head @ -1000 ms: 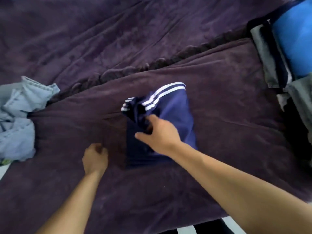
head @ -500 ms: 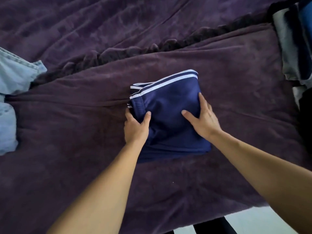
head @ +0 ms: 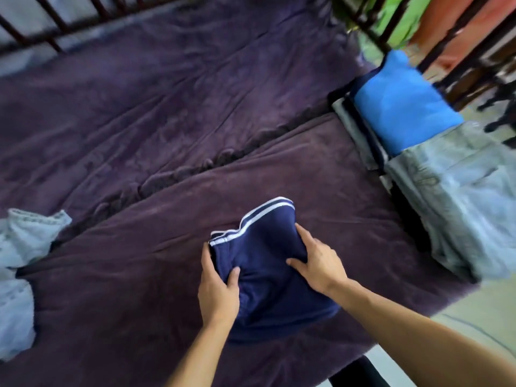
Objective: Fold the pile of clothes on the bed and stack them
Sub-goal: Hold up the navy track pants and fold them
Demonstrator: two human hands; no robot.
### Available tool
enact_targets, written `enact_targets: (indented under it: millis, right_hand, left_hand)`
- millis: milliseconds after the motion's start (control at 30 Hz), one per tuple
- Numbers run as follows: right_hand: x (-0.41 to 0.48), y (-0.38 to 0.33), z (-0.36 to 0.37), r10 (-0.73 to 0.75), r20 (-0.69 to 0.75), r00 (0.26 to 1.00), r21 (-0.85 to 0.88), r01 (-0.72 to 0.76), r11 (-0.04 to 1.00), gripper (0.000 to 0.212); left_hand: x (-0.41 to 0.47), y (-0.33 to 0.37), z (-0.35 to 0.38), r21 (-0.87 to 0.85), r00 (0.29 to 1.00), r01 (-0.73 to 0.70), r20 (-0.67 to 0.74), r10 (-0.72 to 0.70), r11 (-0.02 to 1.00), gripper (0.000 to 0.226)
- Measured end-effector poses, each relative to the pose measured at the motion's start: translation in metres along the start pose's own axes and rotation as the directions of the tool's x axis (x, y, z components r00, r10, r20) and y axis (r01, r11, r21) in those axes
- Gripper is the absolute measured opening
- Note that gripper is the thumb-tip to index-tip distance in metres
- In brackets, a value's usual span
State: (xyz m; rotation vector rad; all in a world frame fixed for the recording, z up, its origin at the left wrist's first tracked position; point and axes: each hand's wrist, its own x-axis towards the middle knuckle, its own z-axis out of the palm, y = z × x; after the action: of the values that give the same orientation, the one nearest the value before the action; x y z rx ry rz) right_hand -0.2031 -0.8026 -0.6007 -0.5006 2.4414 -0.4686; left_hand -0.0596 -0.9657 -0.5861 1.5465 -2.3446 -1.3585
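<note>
A folded navy garment with white stripes (head: 265, 247) is in both my hands, just above the dark purple bed cover (head: 139, 289). My left hand (head: 217, 291) grips its left edge, thumb on top. My right hand (head: 318, 263) pinches its right side. Its far striped edge bends upward. At the right edge of the bed sits a stack of folded clothes: a bright blue piece (head: 402, 104) on top, and a grey folded piece (head: 469, 208) nearer to me. Light blue denim (head: 19, 261) lies crumpled at the left.
Dark wooden bed rails (head: 55, 26) run along the far side. Beyond the right rails hang green and orange cloths (head: 435, 26). Pale floor (head: 474, 325) shows past the bed's near right corner.
Both hands went from pressing the navy garment flat to gripping its sides and raising it. The view tilted up and now takes in the stack at the right and the bed rails.
</note>
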Motion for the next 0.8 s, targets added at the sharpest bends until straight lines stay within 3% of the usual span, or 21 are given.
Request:
enact_targets:
  millis: [167,400,633,700,800]
  right_hand:
    - [0.016,0.024,-0.105,-0.068,-0.148,0.987,-0.01,0.067,0.998,0.082]
    - [0.097,0.095,-0.288,-0.218,-0.34,0.915,-0.037,0.218,0.975,0.084]
    - [0.195,0.192,-0.438,-0.199,-0.409,0.891,-0.24,0.105,0.965,0.086]
    - [0.215,0.213,-0.449,-0.171,-0.36,0.917,-0.325,0.049,0.944,0.083]
    - [0.234,0.234,-0.43,-0.21,-0.303,0.93,-0.483,0.04,0.875,0.078]
  left_hand:
    - [-0.004,0.105,0.022,-0.071,0.99,-0.138,-0.046,0.135,0.988,0.079]
    - [0.012,0.282,0.102,-0.187,0.944,-0.321,-0.135,0.3,0.928,0.079]
    - [0.04,0.424,0.228,-0.325,0.951,-0.309,-0.085,0.298,0.894,0.08]
    - [0.05,0.436,0.261,-0.263,0.967,-0.247,-0.004,0.255,0.933,0.084]
    - [0.059,0.431,0.294,0.09,0.959,-0.281,0.063,0.276,0.956,0.088]
